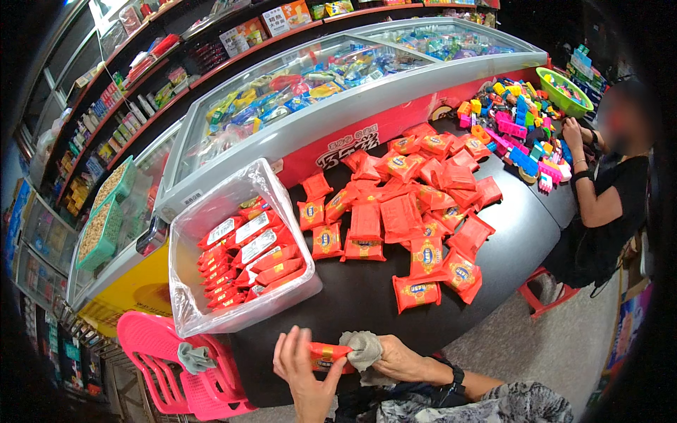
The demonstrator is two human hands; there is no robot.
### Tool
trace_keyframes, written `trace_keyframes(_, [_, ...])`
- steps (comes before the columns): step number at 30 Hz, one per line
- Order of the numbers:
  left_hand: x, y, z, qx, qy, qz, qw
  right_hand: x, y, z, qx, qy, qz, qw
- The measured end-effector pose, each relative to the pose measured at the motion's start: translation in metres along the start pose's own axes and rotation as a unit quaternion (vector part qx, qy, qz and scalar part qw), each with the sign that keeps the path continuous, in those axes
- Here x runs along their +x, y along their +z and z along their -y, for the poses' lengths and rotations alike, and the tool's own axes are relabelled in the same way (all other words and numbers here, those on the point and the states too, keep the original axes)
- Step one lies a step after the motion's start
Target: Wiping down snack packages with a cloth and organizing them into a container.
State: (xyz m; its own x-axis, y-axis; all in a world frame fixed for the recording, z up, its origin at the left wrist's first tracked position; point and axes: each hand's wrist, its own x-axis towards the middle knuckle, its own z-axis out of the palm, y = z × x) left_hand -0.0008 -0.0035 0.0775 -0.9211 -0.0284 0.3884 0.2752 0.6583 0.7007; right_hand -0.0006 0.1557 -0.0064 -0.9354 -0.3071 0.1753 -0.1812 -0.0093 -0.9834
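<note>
Low in the view, near the table's front edge, my left hand holds a red wrapped packet between thumb and fingers; the fingertips are slightly blurred. My right hand grips a crumpled grey cloth, which presses against the packet's right end and hides it. Beyond my hands, a loose heap of red packets covers the middle of the black table. Left of the heap stands a white plastic bin with a clear liner. Inside it, more red packets are stacked in rows, several with white backs up.
A pink plastic chair with a grey cloth stands at left. Glass-topped freezers border the table's far side. At right, a person sits by colourful toy blocks and a green basin.
</note>
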Motion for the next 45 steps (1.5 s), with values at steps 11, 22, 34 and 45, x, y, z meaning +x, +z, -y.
trace_keyframes(11, [0.004, -0.03, -0.004, 0.1, 0.103, 0.237, 0.961, -0.001, 0.002, -0.002, -0.071, -0.069, 0.028, 0.995])
trace_keyframes(22, [-0.004, -0.023, -0.007, -0.008, -0.039, 0.247, 0.968, -0.004, -0.002, 0.001, 0.035, -0.036, 0.014, 0.999])
trace_keyframes(34, [-0.012, -0.029, 0.005, -0.22, -0.226, 0.163, 0.935, 0.0, -0.012, 0.021, 0.165, 0.06, -0.021, 0.984])
trace_keyframes(45, [-0.029, 0.007, 0.026, -0.295, -0.18, 0.24, 0.907, -0.003, -0.011, 0.026, 0.168, 0.095, 0.072, 0.979])
